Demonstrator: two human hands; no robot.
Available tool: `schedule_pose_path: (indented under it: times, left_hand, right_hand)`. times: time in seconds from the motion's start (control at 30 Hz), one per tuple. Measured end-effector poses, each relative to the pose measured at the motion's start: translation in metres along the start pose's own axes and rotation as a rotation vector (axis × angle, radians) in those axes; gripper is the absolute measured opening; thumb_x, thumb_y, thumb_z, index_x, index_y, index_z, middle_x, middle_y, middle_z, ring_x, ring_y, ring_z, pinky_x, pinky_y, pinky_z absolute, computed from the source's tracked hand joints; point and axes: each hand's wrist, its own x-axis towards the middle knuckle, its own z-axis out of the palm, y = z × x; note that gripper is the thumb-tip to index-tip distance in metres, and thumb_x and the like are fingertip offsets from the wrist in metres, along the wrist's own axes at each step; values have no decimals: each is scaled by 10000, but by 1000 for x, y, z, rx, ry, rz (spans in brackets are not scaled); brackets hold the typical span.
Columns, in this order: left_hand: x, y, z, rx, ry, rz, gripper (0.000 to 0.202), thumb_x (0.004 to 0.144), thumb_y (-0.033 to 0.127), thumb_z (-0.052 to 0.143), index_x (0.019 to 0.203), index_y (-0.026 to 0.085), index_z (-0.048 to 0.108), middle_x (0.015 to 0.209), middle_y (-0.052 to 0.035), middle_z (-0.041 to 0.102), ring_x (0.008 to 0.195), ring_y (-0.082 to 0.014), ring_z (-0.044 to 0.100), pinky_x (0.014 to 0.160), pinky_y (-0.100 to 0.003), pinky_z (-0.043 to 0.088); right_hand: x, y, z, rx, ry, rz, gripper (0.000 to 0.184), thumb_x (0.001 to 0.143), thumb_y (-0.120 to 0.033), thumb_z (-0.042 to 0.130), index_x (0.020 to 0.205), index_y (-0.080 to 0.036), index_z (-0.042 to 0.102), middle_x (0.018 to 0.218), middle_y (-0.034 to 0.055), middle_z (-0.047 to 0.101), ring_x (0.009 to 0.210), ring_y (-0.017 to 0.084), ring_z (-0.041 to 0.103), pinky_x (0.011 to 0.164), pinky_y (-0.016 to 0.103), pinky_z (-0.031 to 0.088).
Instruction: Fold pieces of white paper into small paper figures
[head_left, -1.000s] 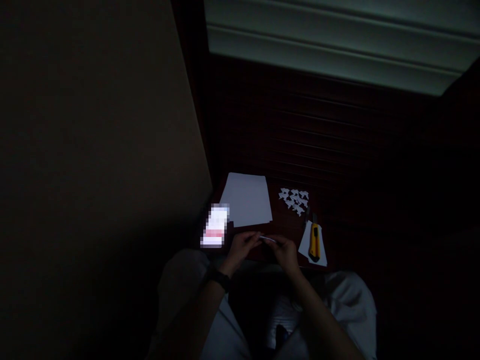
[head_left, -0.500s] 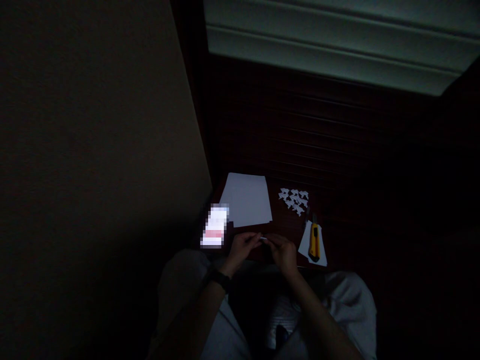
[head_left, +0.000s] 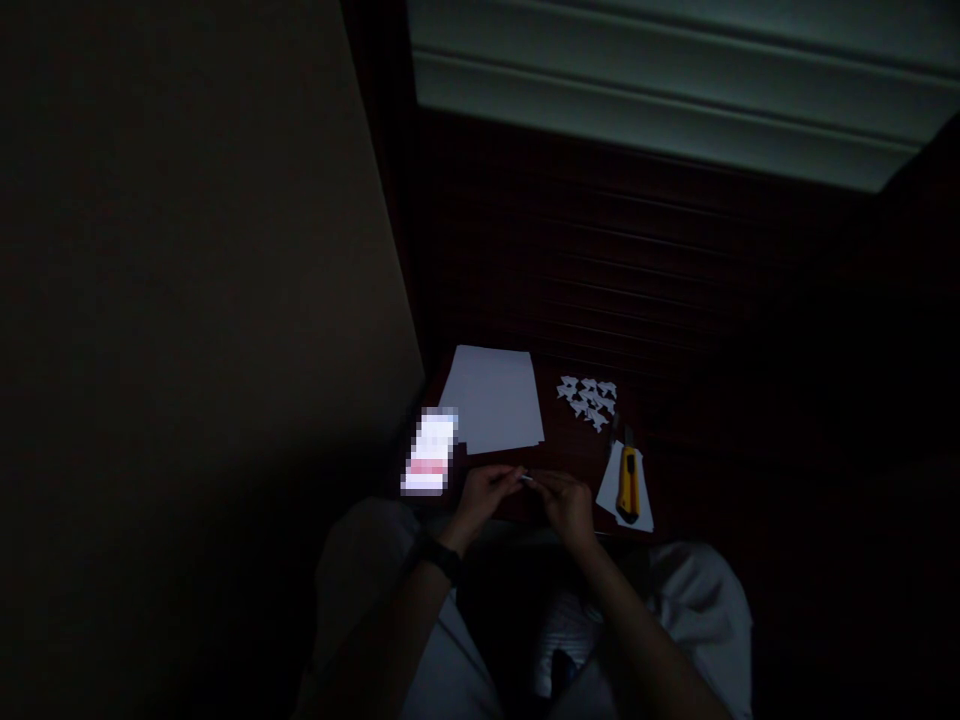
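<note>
In dim light my left hand point(head_left: 484, 494) and my right hand point(head_left: 568, 502) meet over the near edge of a small dark table point(head_left: 570, 455). Both pinch a tiny white piece of paper point(head_left: 527, 478) between their fingertips. A dark watch sits on my left wrist point(head_left: 439, 556). A stack of white paper sheets point(head_left: 495, 400) lies just beyond my hands. A yellow utility knife point(head_left: 628, 483) rests on a white scrap point(head_left: 609, 487) to the right of my right hand.
A lit phone screen point(head_left: 430, 452) lies at the table's left edge. Several small folded paper pieces point(head_left: 589, 400) are clustered at the back right. A plain wall point(head_left: 187, 250) stands left, dark slats point(head_left: 637, 260) behind. My knees in light trousers point(head_left: 705, 600) are below.
My right hand has drawn slightly left toward the left hand, and the small paper between them shows shorter. Everything on the table stays put.
</note>
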Motion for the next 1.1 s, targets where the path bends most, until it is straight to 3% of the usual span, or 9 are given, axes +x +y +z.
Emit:
schedule_pose_path:
  times: [0.4, 0.6, 0.8, 0.93, 1.1]
  left_hand:
    - [0, -1, 2, -87, -27, -25, 347, 669, 378, 637, 863, 91, 658, 880, -87, 667, 843, -211, 610, 811, -376, 486]
    - [2, -6, 3, -16, 5, -78, 366, 649, 419, 635, 867, 126, 656, 867, -74, 669, 769, -218, 626, 651, -357, 540]
    - [1, -2, 5, -24, 35, -69, 350, 674, 431, 609, 888, 156, 642, 881, -53, 665, 711, -206, 635, 597, -343, 547]
    - [0, 0, 6, -9, 47, -72, 360, 678, 437, 604, 894, 152, 636, 885, -61, 664, 695, -207, 638, 588, -341, 546]
    - [0, -1, 5, 15, 27, -62, 365, 693, 438, 589, 903, 143, 633, 890, -70, 661, 705, -211, 635, 585, -336, 546]
  right_hand:
    - [1, 8, -2, 49, 5, 84, 162, 760, -327, 550, 819, -263, 687, 851, 23, 683, 802, 205, 618, 753, 302, 443]
    - [4, 15, -4, 162, -65, 230, 188, 717, -372, 575, 798, -252, 695, 779, 28, 695, 703, 217, 634, 661, 306, 473]
    - [3, 12, -1, 276, 49, 240, 257, 687, -368, 600, 884, -219, 672, 905, 42, 675, 843, 214, 611, 781, 323, 456]
    - [1, 11, 2, 347, 78, 213, 213, 695, -361, 590, 799, -203, 687, 879, 50, 676, 840, 205, 610, 783, 315, 458]
    - [1, 16, 4, 385, 82, 276, 232, 680, -371, 602, 801, -193, 688, 847, 54, 683, 809, 208, 617, 748, 319, 470]
